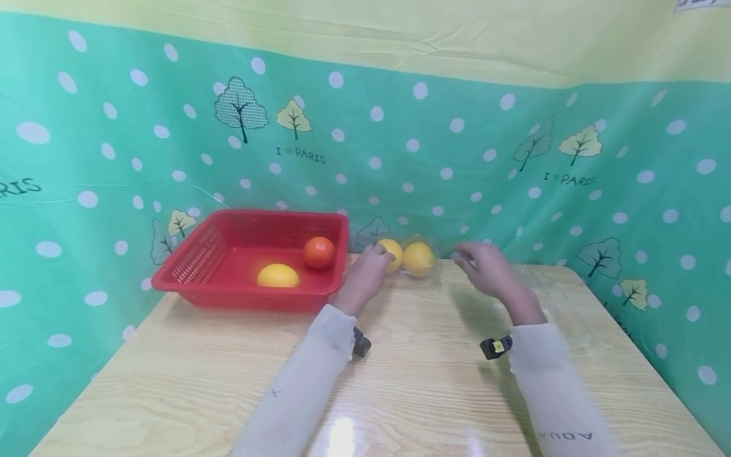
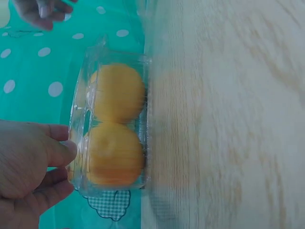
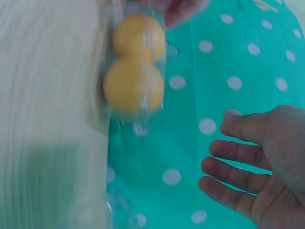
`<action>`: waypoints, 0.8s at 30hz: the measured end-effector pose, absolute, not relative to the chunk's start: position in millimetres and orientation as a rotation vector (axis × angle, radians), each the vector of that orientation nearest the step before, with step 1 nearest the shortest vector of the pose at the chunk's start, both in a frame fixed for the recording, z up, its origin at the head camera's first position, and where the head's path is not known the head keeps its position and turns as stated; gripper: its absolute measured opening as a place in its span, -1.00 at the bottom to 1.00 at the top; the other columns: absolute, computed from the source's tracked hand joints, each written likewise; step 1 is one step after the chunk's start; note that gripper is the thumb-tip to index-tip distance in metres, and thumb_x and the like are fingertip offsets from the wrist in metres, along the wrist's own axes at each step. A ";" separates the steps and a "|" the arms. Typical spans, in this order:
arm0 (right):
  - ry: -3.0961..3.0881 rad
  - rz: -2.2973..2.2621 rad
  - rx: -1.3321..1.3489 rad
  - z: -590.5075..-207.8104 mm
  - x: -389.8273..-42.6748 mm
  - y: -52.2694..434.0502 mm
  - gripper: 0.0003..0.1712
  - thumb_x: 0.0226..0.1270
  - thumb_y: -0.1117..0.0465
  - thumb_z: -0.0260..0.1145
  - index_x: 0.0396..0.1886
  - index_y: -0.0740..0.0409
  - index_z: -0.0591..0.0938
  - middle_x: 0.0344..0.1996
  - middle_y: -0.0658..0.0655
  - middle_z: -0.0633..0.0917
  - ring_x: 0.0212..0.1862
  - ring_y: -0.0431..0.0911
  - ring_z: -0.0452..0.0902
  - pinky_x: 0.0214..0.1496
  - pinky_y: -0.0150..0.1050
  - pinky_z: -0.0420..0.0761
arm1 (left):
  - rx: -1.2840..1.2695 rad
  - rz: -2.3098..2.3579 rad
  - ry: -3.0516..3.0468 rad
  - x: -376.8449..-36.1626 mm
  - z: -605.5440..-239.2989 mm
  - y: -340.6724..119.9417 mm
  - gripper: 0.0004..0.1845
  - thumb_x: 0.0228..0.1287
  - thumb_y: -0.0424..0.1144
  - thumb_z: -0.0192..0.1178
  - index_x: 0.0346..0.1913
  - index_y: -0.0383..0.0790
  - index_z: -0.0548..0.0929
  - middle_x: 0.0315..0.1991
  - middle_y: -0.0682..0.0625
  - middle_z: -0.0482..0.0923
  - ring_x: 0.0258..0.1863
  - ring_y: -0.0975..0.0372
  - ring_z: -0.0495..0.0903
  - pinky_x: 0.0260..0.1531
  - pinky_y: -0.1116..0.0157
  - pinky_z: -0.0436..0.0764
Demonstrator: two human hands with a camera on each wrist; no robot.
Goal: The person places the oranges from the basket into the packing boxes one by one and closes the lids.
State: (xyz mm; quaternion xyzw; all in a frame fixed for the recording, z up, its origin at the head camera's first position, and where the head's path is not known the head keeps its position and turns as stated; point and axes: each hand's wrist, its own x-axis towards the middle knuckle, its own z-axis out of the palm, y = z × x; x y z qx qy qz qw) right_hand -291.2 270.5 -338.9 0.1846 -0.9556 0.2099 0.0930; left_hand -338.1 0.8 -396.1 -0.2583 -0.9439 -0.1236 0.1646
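Observation:
A clear plastic box [image 2: 81,109] with two orange fruits [image 1: 419,259] inside stands at the table's back edge, close to the curtain. My left hand [image 1: 368,273] is at its left end. In the left wrist view, the thumb and fingers of that hand pinch the box's edge. To the right of the box, my right hand [image 1: 488,270] hovers apart from it. The right wrist view shows this right hand [image 3: 257,167] with its fingers extended and nothing held.
Left of the box sits a red plastic basket [image 1: 251,298], holding a red-orange round fruit [image 1: 319,252] and a yellow fruit [image 1: 278,276]. Faint clear plastic [image 1: 562,292] lies at the table's right rear. A green dotted curtain [image 1: 400,158] hangs behind the wooden table [image 1: 417,393].

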 end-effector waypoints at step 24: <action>-3.011 0.340 0.139 -353.7 -257.7 396.2 -0.42 0.61 0.09 0.10 0.26 0.59 0.45 0.06 0.60 0.58 0.01 0.45 0.57 -0.03 0.35 0.57 | -0.762 -0.363 -2.682 -336.6 -394.1 -1.0 -0.61 0.33 -0.52 0.24 0.17 -0.18 0.72 0.10 -0.13 0.57 0.10 0.04 0.52 0.14 0.20 0.60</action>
